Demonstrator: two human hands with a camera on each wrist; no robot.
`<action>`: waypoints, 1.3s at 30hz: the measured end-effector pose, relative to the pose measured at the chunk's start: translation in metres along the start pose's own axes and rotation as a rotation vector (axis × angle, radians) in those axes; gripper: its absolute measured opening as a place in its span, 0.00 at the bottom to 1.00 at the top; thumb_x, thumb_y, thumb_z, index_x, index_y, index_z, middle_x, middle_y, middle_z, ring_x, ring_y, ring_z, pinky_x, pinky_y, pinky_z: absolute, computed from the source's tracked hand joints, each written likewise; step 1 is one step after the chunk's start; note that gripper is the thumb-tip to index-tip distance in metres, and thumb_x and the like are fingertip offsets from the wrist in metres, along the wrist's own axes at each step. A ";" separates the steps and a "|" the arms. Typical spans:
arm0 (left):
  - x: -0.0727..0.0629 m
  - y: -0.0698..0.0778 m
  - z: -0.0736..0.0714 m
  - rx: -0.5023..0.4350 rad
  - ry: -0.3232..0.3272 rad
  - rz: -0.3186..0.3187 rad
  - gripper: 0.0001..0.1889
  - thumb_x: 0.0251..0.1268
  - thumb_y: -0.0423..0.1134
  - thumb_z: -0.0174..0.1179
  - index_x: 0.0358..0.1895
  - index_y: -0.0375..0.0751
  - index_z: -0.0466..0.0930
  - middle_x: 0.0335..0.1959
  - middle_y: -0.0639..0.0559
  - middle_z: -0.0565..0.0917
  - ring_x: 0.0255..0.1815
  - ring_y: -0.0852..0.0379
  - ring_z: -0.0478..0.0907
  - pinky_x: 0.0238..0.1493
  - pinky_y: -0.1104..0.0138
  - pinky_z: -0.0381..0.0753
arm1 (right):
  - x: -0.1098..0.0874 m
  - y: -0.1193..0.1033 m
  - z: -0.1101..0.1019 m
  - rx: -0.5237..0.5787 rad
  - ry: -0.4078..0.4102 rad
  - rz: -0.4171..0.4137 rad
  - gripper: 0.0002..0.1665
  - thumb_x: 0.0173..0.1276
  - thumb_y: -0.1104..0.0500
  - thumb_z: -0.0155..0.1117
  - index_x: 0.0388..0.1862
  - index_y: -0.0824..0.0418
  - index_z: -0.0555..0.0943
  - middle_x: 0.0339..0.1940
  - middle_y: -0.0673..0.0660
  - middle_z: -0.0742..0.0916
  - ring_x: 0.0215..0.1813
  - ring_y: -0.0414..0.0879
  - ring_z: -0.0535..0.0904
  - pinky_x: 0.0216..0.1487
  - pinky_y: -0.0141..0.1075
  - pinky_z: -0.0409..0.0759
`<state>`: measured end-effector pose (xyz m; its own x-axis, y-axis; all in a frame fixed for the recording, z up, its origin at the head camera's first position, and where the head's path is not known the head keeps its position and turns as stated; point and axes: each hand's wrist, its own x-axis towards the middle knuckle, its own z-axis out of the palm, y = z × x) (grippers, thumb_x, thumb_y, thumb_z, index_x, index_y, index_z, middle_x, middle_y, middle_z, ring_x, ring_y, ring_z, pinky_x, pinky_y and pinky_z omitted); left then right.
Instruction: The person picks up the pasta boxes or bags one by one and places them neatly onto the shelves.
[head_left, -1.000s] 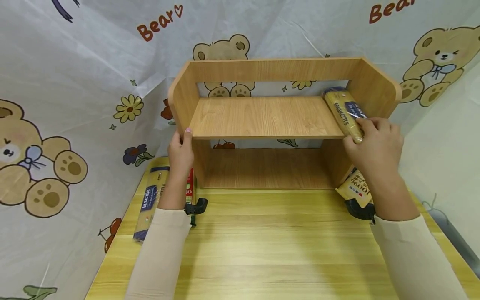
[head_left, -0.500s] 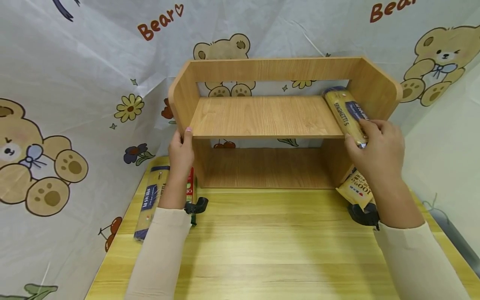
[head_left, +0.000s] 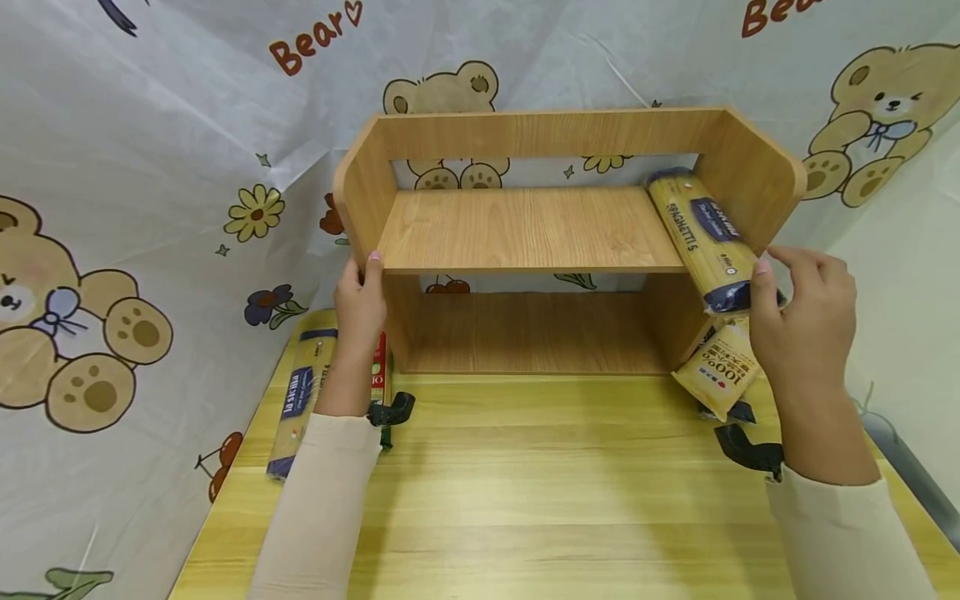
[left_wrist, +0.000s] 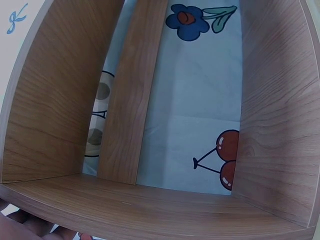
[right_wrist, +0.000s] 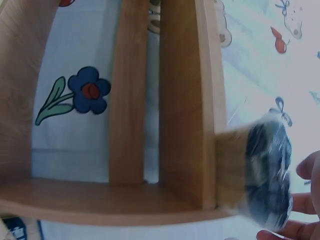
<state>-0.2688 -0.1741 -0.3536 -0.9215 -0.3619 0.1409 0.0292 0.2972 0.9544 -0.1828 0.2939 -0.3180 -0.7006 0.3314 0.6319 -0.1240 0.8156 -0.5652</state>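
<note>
Spaghetti in a long bag (head_left: 693, 229) lies, in the head view, on the upper board of the wooden rack (head_left: 525, 232), beside the right side panel, its blue near end jutting past the board's near edge. The right hand (head_left: 810, 317) is at that end, thumb and fingers parted. On the left, the left hand (head_left: 362, 307) grips the rack's left side panel, thumb on its near edge. The overhang looks the likeliest trouble: a downward knock there could tip the bag onto the yellow pouch (head_left: 720, 365) lower down. A hard push toward the far side could shift the whole rack if the left grip were loose.

From the left wrist, a few fingers (left_wrist: 37, 226) show outside the side panel, mostly cut off, so how firmly they press I cannot tell; a slip might let the rack skew.

From the right wrist, the spread fingers (right_wrist: 301, 202) stand just off the bag's end, seemingly pinching nothing, so little would check a slide. Loose wrap could also catch a fingertip and drag the bag nearer.
</note>
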 end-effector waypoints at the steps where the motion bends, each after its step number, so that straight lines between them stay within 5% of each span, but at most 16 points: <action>1: 0.000 0.000 0.000 0.002 -0.001 0.000 0.31 0.76 0.65 0.46 0.76 0.57 0.66 0.74 0.49 0.73 0.74 0.51 0.70 0.77 0.54 0.65 | -0.001 0.003 -0.001 0.008 0.010 0.007 0.27 0.79 0.48 0.49 0.64 0.64 0.80 0.63 0.72 0.78 0.68 0.68 0.69 0.64 0.65 0.65; 14: 0.000 -0.001 -0.001 -0.005 -0.015 -0.013 0.32 0.76 0.65 0.45 0.76 0.58 0.65 0.74 0.48 0.72 0.74 0.50 0.69 0.77 0.54 0.65 | -0.013 0.042 0.003 -0.026 -0.062 0.198 0.30 0.83 0.51 0.35 0.72 0.61 0.73 0.65 0.71 0.76 0.66 0.65 0.71 0.64 0.57 0.68; 23: -0.001 -0.001 -0.001 -0.009 0.001 -0.013 0.32 0.76 0.64 0.45 0.77 0.58 0.65 0.75 0.49 0.72 0.75 0.50 0.69 0.78 0.55 0.64 | -0.028 0.071 0.017 -0.047 -0.193 0.231 0.31 0.81 0.52 0.41 0.69 0.72 0.72 0.65 0.77 0.74 0.65 0.72 0.69 0.63 0.66 0.65; 32: -0.002 0.001 -0.001 -0.013 0.005 -0.015 0.32 0.76 0.64 0.46 0.77 0.57 0.65 0.75 0.50 0.71 0.75 0.51 0.69 0.78 0.55 0.64 | -0.050 0.095 0.038 -0.109 -0.366 0.208 0.33 0.80 0.51 0.46 0.73 0.71 0.67 0.67 0.83 0.67 0.66 0.80 0.63 0.59 0.71 0.64; 39: -0.002 0.001 0.000 -0.008 -0.006 -0.003 0.32 0.76 0.65 0.46 0.76 0.57 0.66 0.74 0.48 0.73 0.74 0.50 0.70 0.77 0.55 0.65 | -0.064 0.109 0.059 -0.190 -0.515 0.269 0.40 0.78 0.47 0.50 0.76 0.74 0.60 0.68 0.84 0.62 0.67 0.84 0.56 0.61 0.72 0.61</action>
<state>-0.2669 -0.1737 -0.3533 -0.9238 -0.3577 0.1363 0.0292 0.2891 0.9569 -0.1925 0.3341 -0.4515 -0.9456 0.3043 0.1155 0.1988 0.8209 -0.5353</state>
